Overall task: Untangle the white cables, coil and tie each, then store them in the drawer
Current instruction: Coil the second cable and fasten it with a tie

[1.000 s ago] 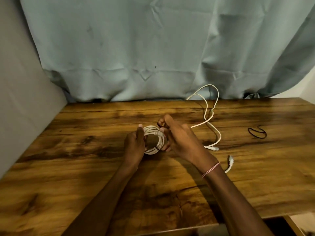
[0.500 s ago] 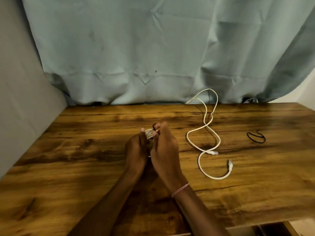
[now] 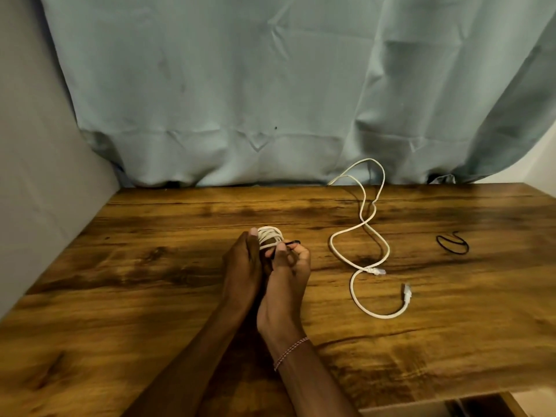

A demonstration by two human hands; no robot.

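A coiled white cable [image 3: 269, 236] stands on edge above the middle of the wooden table [image 3: 150, 281]. My left hand [image 3: 242, 266] grips the coil from the left, thumb up along its side. My right hand [image 3: 287, 275] pinches a thin black tie [image 3: 290, 243] against the coil's right side. A second white cable [image 3: 365, 245] lies loose in curves to the right, its two plugs near the front; its far loop rises against the curtain. Another black tie [image 3: 452, 242] lies further right.
A pale blue-green curtain [image 3: 270, 85] hangs behind the table and a grey wall [image 3: 39, 176] closes the left side. Part of an open drawer [image 3: 469, 406] shows below the table's front edge at the lower right.
The coil went from flat and open between my hands to squeezed upright. My right hand drew in close to the left and now pinches the black tie. The loose cable's tail came into view.
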